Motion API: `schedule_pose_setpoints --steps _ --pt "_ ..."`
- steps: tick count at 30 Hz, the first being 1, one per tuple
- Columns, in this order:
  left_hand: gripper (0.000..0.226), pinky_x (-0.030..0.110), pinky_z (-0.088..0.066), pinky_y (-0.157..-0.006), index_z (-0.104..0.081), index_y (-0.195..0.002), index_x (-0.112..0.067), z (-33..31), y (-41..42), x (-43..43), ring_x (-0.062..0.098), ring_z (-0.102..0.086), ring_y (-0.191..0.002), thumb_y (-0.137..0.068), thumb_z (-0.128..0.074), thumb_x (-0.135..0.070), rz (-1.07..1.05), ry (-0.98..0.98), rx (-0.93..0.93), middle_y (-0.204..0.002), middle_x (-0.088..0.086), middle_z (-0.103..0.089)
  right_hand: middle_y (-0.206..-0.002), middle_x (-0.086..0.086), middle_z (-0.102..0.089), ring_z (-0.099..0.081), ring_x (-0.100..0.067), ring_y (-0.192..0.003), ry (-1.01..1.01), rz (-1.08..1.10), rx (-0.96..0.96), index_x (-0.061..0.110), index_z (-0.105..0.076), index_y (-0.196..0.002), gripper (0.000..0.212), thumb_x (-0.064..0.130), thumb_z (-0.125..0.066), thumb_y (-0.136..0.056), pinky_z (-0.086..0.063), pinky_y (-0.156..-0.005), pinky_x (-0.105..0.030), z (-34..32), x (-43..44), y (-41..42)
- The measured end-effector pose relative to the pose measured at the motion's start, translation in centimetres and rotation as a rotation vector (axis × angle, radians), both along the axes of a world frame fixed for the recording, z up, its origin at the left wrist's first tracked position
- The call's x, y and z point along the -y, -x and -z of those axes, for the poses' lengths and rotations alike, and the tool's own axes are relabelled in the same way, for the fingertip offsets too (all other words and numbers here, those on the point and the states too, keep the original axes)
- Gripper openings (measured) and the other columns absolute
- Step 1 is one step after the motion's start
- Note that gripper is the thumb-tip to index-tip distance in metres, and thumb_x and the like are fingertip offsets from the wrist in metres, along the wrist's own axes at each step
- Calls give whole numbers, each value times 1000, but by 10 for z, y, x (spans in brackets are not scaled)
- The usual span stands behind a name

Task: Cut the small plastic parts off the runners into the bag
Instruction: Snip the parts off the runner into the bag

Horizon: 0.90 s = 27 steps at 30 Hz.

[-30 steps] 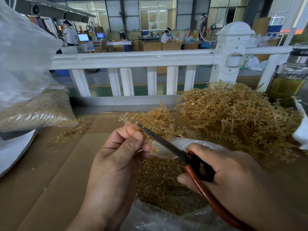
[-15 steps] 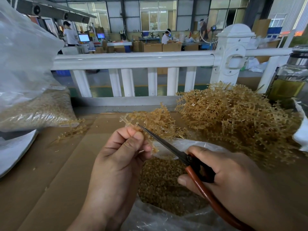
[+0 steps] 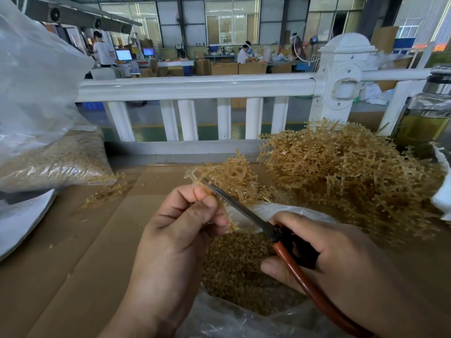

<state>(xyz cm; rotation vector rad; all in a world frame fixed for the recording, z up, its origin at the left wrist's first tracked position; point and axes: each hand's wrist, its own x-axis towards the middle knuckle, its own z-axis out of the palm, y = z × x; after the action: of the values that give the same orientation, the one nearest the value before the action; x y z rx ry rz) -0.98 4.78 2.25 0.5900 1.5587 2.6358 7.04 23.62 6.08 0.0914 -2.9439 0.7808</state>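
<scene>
Cardboard-covered table bearing a heap of amber runners at right and, nearest the viewer, an open clear bag of cut parts. Right hand, knuckles up, grips red-handled scissors, blades angled up-left. Left hand, fingers curled, pinches one runner above the bag, at the blade tips.

scissors: dull grey metal blades, glossy red-brown handle | runners: amber translucent plastic | bag: clear glossy film | cardboard: matt brown
</scene>
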Motion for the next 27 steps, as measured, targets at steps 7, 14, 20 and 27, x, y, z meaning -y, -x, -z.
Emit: schedule_pose_setpoints --steps 7,14,20,27 --pt "4 33 -45 -69 -67 -75 -23 3 1 0 16 -55 -66 -79 -68 -21 11 1 -16 -68 7 -56 -88 28 -62 -60 3 -80 10 -5 -24 50 -50 -107 57 88 -44 -65 -49 -69 -22 1 -1 1" --pt "5 27 -49 -65 -68 -77 -23 3 1 -1 15 -56 -66 -75 -71 -25 21 -10 -32 -68 5 -57 -83 29 -62 -60 5 -76 29 -9 -41 51 -50 -102 56 88 -41 -62 -45 -66 -14 0 -1 0" --pt "5 29 -47 -67 -67 -77 -23 4 2 -1 16 -55 -65 -76 -71 -25 12 4 -29 -68 6 -57 -88 29 -60 -59 6 -78 8 -6 -54 50 -50 -104 57 88 -41 -62 -44 -68 -14 1 -1 2" --pt "18 29 -53 -64 -65 -77 -19 5 2 1 21 -60 -68 -80 -70 -36 -75 70 -58 -72 12 -62 -91 34 -58 -58 7 -80 -32 9 -52 44 -52 -102 53 83 -50 -66 -45 -68 -12 2 -1 2"
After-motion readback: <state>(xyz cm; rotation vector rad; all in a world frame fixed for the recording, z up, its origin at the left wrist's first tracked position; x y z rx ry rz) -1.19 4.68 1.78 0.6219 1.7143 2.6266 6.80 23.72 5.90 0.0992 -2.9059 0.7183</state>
